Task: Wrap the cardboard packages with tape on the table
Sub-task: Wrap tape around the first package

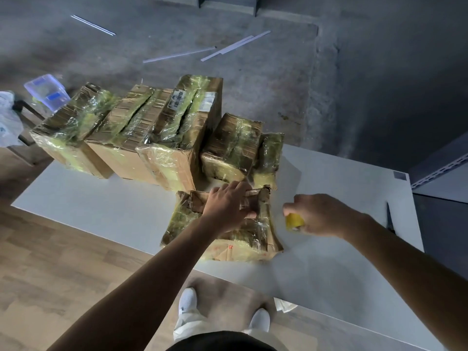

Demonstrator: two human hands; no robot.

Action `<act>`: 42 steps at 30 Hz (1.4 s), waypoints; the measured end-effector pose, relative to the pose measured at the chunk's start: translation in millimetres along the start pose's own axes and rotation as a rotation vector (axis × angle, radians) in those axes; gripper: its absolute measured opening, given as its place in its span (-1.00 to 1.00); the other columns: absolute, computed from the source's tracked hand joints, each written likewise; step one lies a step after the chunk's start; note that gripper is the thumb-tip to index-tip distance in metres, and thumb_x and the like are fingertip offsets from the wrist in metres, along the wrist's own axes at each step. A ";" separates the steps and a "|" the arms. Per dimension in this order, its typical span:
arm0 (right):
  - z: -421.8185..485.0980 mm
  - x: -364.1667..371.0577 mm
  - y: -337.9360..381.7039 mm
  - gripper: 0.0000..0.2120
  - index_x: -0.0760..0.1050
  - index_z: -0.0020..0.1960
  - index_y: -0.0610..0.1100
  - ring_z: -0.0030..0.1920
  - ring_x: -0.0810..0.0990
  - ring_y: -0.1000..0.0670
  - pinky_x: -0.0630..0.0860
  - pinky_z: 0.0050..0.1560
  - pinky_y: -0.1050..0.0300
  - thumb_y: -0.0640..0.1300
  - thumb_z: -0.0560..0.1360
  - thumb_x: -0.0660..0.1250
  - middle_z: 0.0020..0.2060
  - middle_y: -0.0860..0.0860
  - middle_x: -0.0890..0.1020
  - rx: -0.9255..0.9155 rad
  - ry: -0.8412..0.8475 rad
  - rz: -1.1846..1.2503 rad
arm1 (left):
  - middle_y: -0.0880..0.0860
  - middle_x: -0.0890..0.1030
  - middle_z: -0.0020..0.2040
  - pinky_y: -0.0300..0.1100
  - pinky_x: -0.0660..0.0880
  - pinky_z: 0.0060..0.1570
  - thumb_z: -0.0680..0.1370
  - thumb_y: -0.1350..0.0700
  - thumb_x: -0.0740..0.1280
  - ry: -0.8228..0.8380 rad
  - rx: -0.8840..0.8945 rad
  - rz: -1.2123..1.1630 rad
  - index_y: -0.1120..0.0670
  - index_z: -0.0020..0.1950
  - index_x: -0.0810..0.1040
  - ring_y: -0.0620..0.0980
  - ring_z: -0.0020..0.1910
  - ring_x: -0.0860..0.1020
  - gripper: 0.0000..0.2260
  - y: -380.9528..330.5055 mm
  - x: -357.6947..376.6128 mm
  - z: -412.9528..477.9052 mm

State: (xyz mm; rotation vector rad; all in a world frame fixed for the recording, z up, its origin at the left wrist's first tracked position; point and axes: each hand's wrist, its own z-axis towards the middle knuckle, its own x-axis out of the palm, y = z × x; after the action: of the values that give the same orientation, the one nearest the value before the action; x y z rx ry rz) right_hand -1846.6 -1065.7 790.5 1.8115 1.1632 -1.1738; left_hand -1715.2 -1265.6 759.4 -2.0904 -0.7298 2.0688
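- The bare left arm reaches forward, nearly straight; the left hand lies palm down, fingers extended, pressing on a cardboard package.
- The bare right arm comes in from the right; the right hand, knuckles up, curls around a yellow tape roll.
- The hands are near each other but apart.

Behind the near package a row of wrapped packages blocks passage. Left of it the bench lies bare. Right of it the right hand grips a tape roll.
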 end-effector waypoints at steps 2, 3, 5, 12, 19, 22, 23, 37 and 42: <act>3.1 13.0 4.5 -0.63 0.42 0.21 0.11 -0.10 0.54 0.00 0.44 -0.17 0.21 -0.01 0.44 0.42 0.02 0.05 0.53 0.002 0.002 0.040 | 0.12 0.50 0.19 0.00 0.42 0.12 0.38 -0.16 0.44 -0.154 0.069 0.129 0.05 0.30 0.48 0.10 0.12 0.46 -0.44 0.5 -4.4 -6.5; 4.6 18.9 7.7 -0.62 0.42 0.21 0.10 -0.10 0.54 0.01 0.45 -0.16 0.22 0.00 0.44 0.43 0.03 0.05 0.54 0.000 0.000 0.060 | 0.14 0.54 0.08 0.00 0.50 -0.03 0.37 -0.15 0.44 -0.230 0.103 0.175 0.08 0.18 0.54 0.10 0.00 0.50 -0.52 2.1 -2.5 -11.2; 8.6 25.9 13.4 -0.60 0.42 0.23 0.09 -0.10 0.53 0.03 0.47 -0.14 0.22 0.00 0.44 0.45 0.03 0.04 0.54 -0.008 -0.005 0.086 | 0.12 0.57 -0.07 -0.02 0.58 -0.26 0.41 0.00 0.48 -0.289 0.176 0.130 0.13 -0.04 0.57 0.07 -0.14 0.54 -0.74 5.8 9.2 -22.7; 16.1 27.3 15.7 -0.57 0.42 0.25 0.10 -0.12 0.50 0.02 0.38 -0.20 0.25 0.00 0.43 0.47 0.03 0.04 0.53 0.010 -0.002 0.152 | 0.17 0.58 -0.14 -0.06 0.54 -0.33 0.53 0.09 0.10 -0.257 0.084 0.093 0.20 -0.09 0.58 0.14 -0.24 0.54 -0.70 0.3 25.2 -44.7; 9.7 32.0 14.1 -0.62 0.40 0.22 0.10 -0.10 0.48 0.01 0.39 -0.19 0.23 0.04 0.46 0.43 0.03 0.03 0.51 0.021 -0.022 0.205 | 0.16 0.63 -0.07 0.05 0.54 0.01 0.56 -0.01 0.05 -0.188 -0.088 0.306 0.16 -0.04 0.61 0.18 -0.06 0.60 -0.61 7.1 15.7 -63.8; 10.1 31.8 16.5 -0.62 0.40 0.22 0.09 -0.10 0.49 0.01 0.46 -0.15 0.21 0.02 0.45 0.44 0.02 0.03 0.51 0.008 -0.031 0.203 | 0.24 0.63 0.14 0.13 0.50 0.20 0.65 -0.07 -0.11 -0.103 -0.088 0.332 0.26 0.16 0.61 0.22 0.17 0.59 -0.41 17.3 25.0 -73.0; 10.6 31.0 16.7 -0.61 0.40 0.22 0.08 -0.10 0.48 0.01 0.47 -0.14 0.20 0.01 0.45 0.45 0.02 0.02 0.51 0.006 -0.034 0.198 | 0.23 0.61 0.17 0.13 0.46 0.22 0.66 -0.09 -0.17 -0.072 -0.094 0.324 0.26 0.19 0.60 0.21 0.21 0.57 -0.36 18.1 24.9 -73.3; 7.3 39.2 15.9 -0.50 0.39 0.33 0.00 -0.03 0.56 -0.04 0.45 -0.09 0.23 -0.01 0.45 0.45 0.06 -0.03 0.55 0.018 -0.105 0.170 | 0.16 0.38 0.41 0.15 0.11 0.47 0.57 -0.19 0.20 0.099 -0.080 0.121 0.13 0.39 0.32 0.12 0.44 0.27 -0.48 -59.0 5.4 8.0; 2.6 40.3 15.9 -0.56 0.43 0.28 0.02 -0.16 0.43 0.01 0.37 -0.17 0.22 -0.02 0.45 0.45 0.00 -0.03 0.53 0.003 -0.164 0.174 | 0.15 0.40 0.30 0.11 0.20 0.38 0.52 -0.04 0.29 0.162 -0.194 0.015 0.14 0.33 0.32 0.13 0.31 0.35 -0.55 -53.4 10.8 29.3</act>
State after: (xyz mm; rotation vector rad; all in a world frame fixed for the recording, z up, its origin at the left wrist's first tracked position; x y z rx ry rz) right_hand -1824.8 -1061.1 753.2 1.7449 0.8927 -1.1972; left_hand -1757.6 -1221.8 769.3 -2.3371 -0.9248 1.8743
